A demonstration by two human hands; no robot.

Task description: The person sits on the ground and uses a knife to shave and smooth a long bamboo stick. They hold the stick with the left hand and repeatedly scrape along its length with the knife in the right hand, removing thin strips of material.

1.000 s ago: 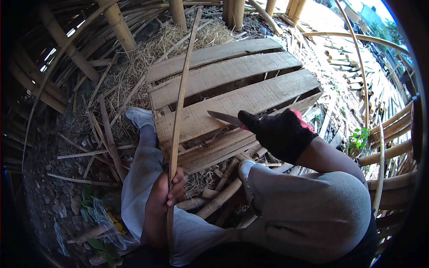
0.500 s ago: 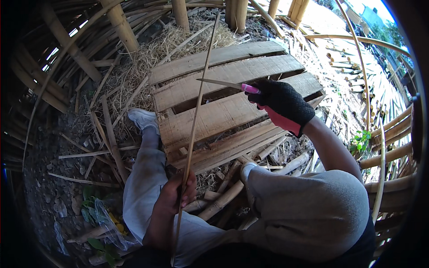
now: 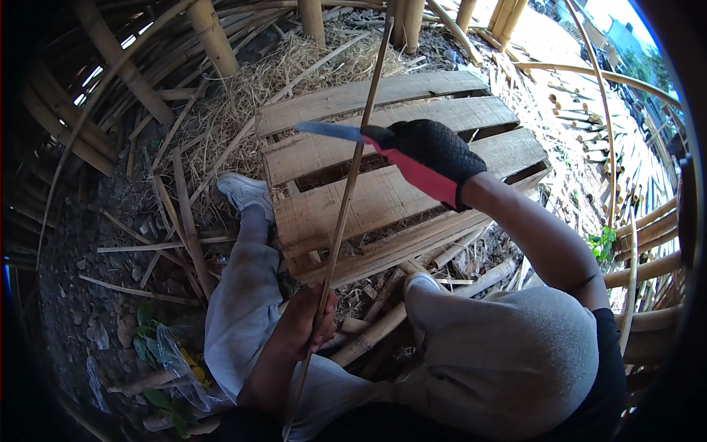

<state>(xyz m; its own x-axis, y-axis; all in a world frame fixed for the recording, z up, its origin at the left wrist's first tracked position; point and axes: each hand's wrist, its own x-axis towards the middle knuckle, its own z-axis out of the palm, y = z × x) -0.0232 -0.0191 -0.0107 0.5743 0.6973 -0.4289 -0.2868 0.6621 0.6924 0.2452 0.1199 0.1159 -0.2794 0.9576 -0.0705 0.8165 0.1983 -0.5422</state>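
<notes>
A long thin bamboo strip [image 3: 343, 210] stands slanted across the middle of the view, its tip up beyond the slats and its lower end by my lap. My bare left hand [image 3: 308, 318] is closed around its lower part. My right hand [image 3: 431, 151], in a black and red glove, grips a knife [image 3: 325, 130] whose handle is hidden by the fingers. The blade points left, crossing past the strip, with the gloved fingers right at the strip. Whether blade and strip touch, I cannot tell. Beneath both lies a low slatted wooden platform [image 3: 342, 206].
Straw [image 3: 239, 110] and loose bamboo pieces [image 3: 188, 221] lie left of the platform. Upright bamboo posts [image 3: 211, 37] stand at the back. Cut bamboo poles [image 3: 589, 125] are stacked at right. A clear plastic bag [image 3: 180, 368] sits at lower left. My legs flank the platform's near side.
My right hand has moved left with the knife, so the blade now reaches past the strip and the pink handle is covered. The strip's upper end has shifted to the right in view.
</notes>
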